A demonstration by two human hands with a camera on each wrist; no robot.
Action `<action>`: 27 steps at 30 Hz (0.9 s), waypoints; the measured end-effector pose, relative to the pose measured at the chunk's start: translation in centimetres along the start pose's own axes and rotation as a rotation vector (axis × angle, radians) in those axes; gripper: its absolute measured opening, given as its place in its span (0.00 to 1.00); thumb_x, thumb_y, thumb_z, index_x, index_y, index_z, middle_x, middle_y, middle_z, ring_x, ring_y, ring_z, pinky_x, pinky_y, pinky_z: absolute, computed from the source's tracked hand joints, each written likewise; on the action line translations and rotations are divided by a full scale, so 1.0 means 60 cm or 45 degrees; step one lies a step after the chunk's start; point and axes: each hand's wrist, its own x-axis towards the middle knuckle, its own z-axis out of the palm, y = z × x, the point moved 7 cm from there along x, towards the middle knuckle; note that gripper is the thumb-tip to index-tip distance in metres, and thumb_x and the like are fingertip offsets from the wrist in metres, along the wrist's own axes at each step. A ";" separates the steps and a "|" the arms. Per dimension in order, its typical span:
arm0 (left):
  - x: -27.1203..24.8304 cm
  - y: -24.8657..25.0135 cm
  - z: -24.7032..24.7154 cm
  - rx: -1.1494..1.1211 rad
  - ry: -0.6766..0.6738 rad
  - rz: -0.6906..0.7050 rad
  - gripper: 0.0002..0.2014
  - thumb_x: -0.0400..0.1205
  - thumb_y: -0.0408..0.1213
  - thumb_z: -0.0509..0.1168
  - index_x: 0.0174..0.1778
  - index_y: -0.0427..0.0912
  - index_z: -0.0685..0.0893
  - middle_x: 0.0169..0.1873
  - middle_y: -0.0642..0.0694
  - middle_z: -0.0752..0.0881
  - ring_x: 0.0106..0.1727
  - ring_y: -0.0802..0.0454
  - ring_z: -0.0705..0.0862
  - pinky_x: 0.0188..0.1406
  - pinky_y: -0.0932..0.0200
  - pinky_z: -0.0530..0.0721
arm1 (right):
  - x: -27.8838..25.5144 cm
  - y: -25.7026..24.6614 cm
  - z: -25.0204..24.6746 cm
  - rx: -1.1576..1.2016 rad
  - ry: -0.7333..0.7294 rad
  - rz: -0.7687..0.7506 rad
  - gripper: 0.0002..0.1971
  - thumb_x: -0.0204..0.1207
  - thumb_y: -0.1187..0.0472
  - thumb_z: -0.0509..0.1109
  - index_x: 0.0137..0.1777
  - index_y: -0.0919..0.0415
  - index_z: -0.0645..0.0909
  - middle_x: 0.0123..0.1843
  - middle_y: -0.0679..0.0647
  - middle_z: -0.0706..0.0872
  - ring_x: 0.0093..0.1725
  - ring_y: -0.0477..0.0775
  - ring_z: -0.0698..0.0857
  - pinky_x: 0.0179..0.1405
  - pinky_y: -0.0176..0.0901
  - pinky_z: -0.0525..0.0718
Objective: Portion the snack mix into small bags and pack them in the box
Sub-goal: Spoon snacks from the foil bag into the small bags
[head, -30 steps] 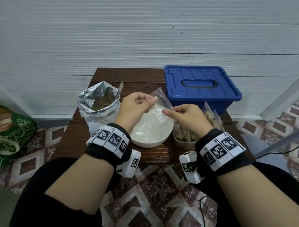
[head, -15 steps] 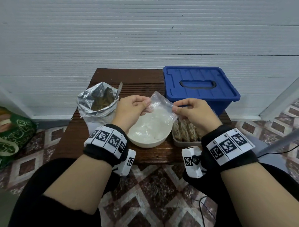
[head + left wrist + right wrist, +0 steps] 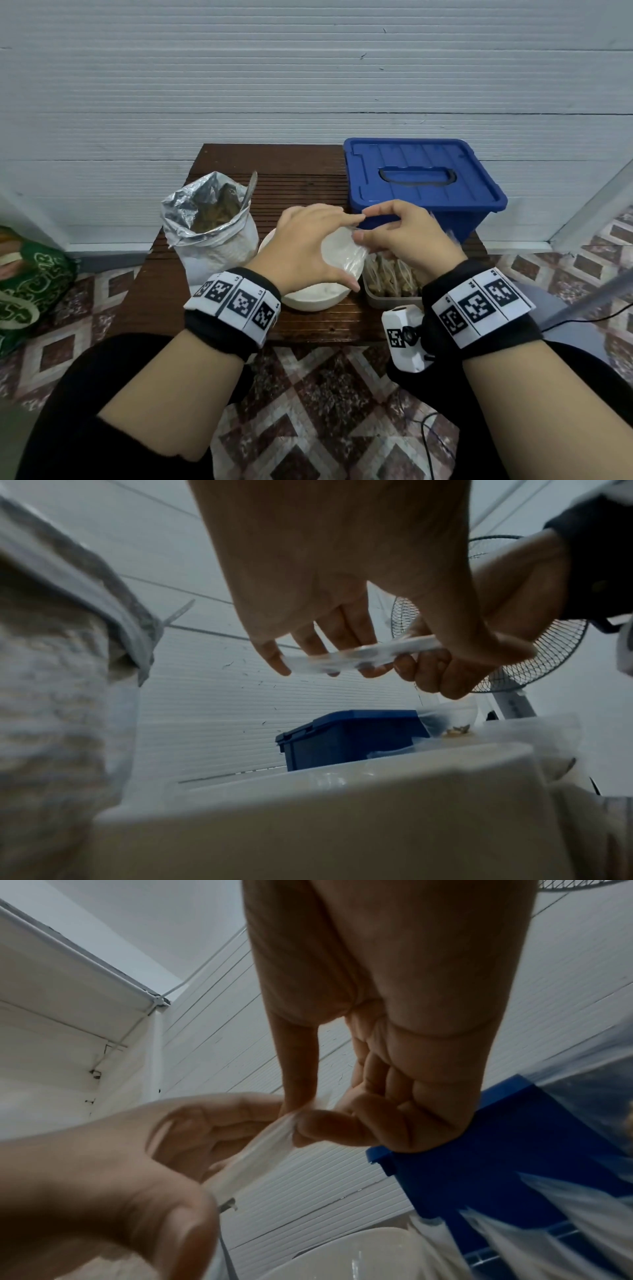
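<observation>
Over the white bowl (image 3: 308,299), both hands hold a small clear empty bag (image 3: 342,255). My left hand (image 3: 318,240) arches palm-down above it, thumb and fingers around the bag's edge (image 3: 356,656). My right hand (image 3: 383,233) pinches the bag's other end between thumb and forefinger (image 3: 301,1115). An open foil bag of brown snack mix (image 3: 212,219), with a spoon handle sticking out, stands left of the bowl. The blue box (image 3: 421,181) sits at the back right with its lid on.
A clear tray (image 3: 383,299) with several filled small bags sits right of the bowl, in front of the box. The small brown table (image 3: 274,164) stands against a white wall. A green bag (image 3: 27,284) lies on the tiled floor at left. A standing fan (image 3: 534,647) is on the right.
The hands came closer together over the bowl. My left hand turned palm-down over the bag, which went from stretched flat between the hands to bunched between them.
</observation>
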 end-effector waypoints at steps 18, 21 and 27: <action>0.000 -0.017 -0.008 -0.323 0.125 -0.108 0.44 0.50 0.72 0.73 0.64 0.62 0.77 0.53 0.65 0.81 0.62 0.63 0.78 0.72 0.42 0.71 | 0.008 0.007 0.011 0.134 -0.080 0.025 0.10 0.70 0.68 0.77 0.51 0.62 0.85 0.35 0.54 0.90 0.32 0.45 0.85 0.34 0.40 0.78; 0.000 -0.020 -0.008 -0.362 0.128 -0.125 0.41 0.51 0.73 0.71 0.62 0.66 0.76 0.54 0.67 0.81 0.62 0.66 0.78 0.72 0.43 0.72 | 0.011 0.010 0.007 0.112 -0.054 0.011 0.10 0.69 0.67 0.77 0.50 0.61 0.85 0.38 0.56 0.91 0.33 0.46 0.85 0.37 0.43 0.79; -0.001 -0.022 -0.009 -0.342 0.140 -0.102 0.41 0.55 0.73 0.70 0.65 0.61 0.80 0.55 0.68 0.82 0.65 0.65 0.78 0.72 0.43 0.73 | 0.013 0.013 0.008 0.125 -0.058 0.017 0.09 0.70 0.67 0.77 0.50 0.61 0.85 0.38 0.55 0.90 0.31 0.43 0.85 0.35 0.40 0.79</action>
